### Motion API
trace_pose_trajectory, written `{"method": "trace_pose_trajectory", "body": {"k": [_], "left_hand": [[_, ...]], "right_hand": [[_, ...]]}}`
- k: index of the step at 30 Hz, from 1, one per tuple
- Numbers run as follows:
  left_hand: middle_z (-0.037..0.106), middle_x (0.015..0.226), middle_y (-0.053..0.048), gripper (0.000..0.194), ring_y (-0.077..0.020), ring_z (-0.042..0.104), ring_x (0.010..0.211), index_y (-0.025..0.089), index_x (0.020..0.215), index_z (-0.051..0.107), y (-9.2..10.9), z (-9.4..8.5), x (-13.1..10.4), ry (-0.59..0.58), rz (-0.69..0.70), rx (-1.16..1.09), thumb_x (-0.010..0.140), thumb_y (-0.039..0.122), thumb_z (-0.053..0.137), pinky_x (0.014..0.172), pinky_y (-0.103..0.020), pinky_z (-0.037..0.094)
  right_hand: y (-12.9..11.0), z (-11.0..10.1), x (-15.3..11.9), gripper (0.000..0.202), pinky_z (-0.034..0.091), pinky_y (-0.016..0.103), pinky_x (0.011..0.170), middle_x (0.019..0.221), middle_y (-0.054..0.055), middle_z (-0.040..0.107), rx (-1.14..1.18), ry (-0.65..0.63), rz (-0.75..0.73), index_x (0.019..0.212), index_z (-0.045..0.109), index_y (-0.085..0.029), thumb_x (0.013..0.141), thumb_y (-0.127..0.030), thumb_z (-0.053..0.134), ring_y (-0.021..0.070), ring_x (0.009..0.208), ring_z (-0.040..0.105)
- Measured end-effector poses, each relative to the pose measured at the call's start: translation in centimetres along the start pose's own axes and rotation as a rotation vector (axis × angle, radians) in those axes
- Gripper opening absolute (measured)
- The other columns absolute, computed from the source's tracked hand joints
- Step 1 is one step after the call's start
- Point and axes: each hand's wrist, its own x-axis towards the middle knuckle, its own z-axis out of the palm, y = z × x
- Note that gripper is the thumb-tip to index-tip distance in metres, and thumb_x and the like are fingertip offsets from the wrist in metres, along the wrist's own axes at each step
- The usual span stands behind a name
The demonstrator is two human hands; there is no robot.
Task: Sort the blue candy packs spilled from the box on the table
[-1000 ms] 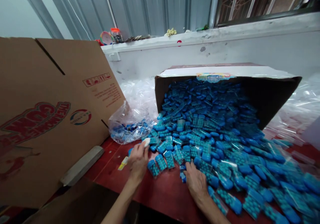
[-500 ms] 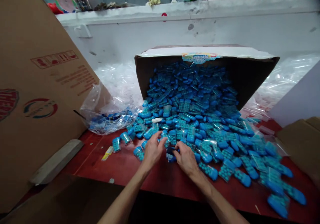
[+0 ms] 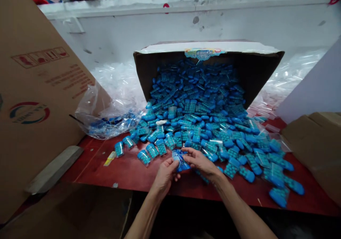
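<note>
Between both hands, near the front edge of the red table (image 3: 106, 176), is a shiny blue packet (image 3: 181, 160). My left hand (image 3: 166, 171) pinches its lower left side with thumb and fingers. On its upper right side, my right hand (image 3: 198, 160) grips it with thumb and forefinger. Just behind the hands lies a pile of small clear packs with blue ends and teal beads (image 3: 194, 105), spilling out of a tipped cardboard box (image 3: 255, 77). Several such packs (image 3: 151, 150) lie left of the hands.
A large carton (image 3: 39, 89) stands at the left, beside a clear plastic bag (image 3: 106, 128) of blue wrappers. A grey bar (image 3: 54, 169) and a yellow-and-white piece (image 3: 109, 158) lie at the left. Another carton (image 3: 314, 146) is at the right.
The blue packet, earlier dark and mostly hidden by the fingers, is now raised and spread between both hands. My left hand has come lower and closed on it. The view has shifted slightly.
</note>
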Motion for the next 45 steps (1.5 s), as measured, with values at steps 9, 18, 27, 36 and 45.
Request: {"method": "trace_pose_trajectory", "body": {"k": [9,18,27,36,45], "left_hand": [[0.049,0.043,0.005,0.032,-0.0071,0.045,0.033,0.015,0.064,0.049,1.2,-2.7,1.7,0.152,0.054,0.315,0.059,0.044,0.061,0.032,-0.017,0.030],[0.043,0.033,0.006,0.029,-0.0075,0.041,0.027,0.016,0.050,0.044,1.7,-4.2,3.0,0.407,0.070,0.476,0.059,0.041,0.058,0.029,-0.017,0.025],[0.052,0.048,0.005,0.031,-0.0065,0.046,0.037,0.016,0.068,0.047,3.4,-3.3,2.3,0.242,0.181,0.189,0.062,0.044,0.059,0.035,-0.016,0.031],[0.050,0.043,0.006,0.025,-0.0083,0.044,0.034,0.018,0.063,0.046,4.8,-2.3,4.5,0.125,0.252,0.424,0.064,0.041,0.056,0.035,-0.019,0.031],[0.042,0.039,0.008,0.024,-0.0074,0.041,0.032,0.017,0.056,0.045,7.3,-7.0,3.1,0.410,0.324,0.575,0.062,0.038,0.056,0.033,-0.018,0.027]], "right_hand": [[-1.5,1.9,1.7,0.014,0.039,0.024,0.065,0.074,0.000,0.061,-0.673,0.288,-0.181,0.074,0.060,-0.018,0.074,-0.029,0.052,0.0135,0.071,0.054],[-0.2,3.1,3.1,0.020,0.036,0.027,0.058,0.082,0.008,0.062,-1.330,0.490,-0.063,0.083,0.058,-0.019,0.085,-0.027,0.039,0.0189,0.072,0.058],[-2.3,2.7,0.5,0.026,0.039,0.028,0.062,0.094,0.010,0.056,-1.242,0.648,-0.187,0.102,0.053,-0.021,0.084,-0.034,0.040,0.0202,0.082,0.055],[-2.3,0.4,4.7,0.044,0.042,0.023,0.064,0.083,0.002,0.059,-0.686,0.233,-0.258,0.117,0.042,-0.013,0.079,-0.033,0.047,0.0123,0.073,0.055],[0.5,4.1,4.1,0.014,0.037,0.028,0.071,0.086,0.002,0.058,-1.131,0.198,-0.305,0.078,0.058,-0.023,0.077,-0.017,0.046,0.0177,0.086,0.051]]}}
